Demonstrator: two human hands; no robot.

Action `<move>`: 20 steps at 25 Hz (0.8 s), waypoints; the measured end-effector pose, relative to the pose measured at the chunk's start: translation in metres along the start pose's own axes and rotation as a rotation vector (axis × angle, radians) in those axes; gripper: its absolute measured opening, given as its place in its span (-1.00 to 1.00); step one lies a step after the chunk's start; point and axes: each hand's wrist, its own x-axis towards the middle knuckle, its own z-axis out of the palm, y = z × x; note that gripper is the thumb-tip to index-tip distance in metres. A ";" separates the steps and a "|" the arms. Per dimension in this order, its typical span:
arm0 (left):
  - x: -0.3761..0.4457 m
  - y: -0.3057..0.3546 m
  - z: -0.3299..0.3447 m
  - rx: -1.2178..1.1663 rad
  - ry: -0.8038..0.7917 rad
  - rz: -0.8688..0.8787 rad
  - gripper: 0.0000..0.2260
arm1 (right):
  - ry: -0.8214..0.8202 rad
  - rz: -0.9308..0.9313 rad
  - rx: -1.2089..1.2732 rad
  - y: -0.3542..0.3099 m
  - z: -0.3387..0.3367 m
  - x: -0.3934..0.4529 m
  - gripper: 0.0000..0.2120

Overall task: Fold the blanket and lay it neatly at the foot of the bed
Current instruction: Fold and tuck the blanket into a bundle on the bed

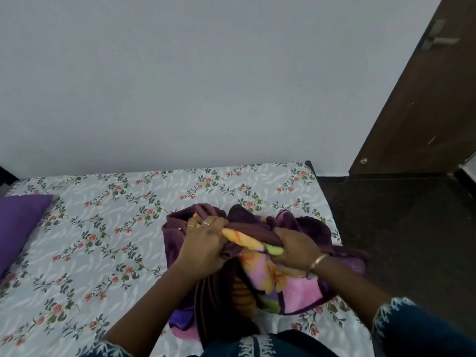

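A plush blanket point(296, 287), dark purple with pink, yellow and green flowers, lies bunched in a heap on the right part of the bed point(103, 228), close to my body. My left hand point(203, 243), with rings on two fingers, is closed on a gathered edge of the blanket. My right hand point(296, 247), a bangle at its wrist, grips the same bunched edge a little to the right. A short stretch of yellow and purple fabric is held taut between the two hands. The blanket's lower folds hang toward me and are partly hidden by my arms.
The bed has a white sheet with a floral print. A purple pillow point(18, 228) lies at the left end. A plain grey wall point(206, 86) runs behind the bed. Dark floor point(399, 240) and a brown wooden door point(425, 112) are on the right.
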 end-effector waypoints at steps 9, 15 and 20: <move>0.056 -0.068 -0.120 0.125 0.562 -0.265 -0.60 | 0.847 -0.196 -0.201 -0.065 -0.131 0.026 -0.50; 0.018 -0.065 -0.055 0.049 0.292 -0.357 -0.48 | 0.740 -0.289 -0.118 -0.041 -0.091 0.013 -0.61; -0.017 -0.056 0.006 0.014 -0.102 -0.377 -0.42 | 0.208 -0.058 0.120 -0.003 -0.018 0.011 -0.74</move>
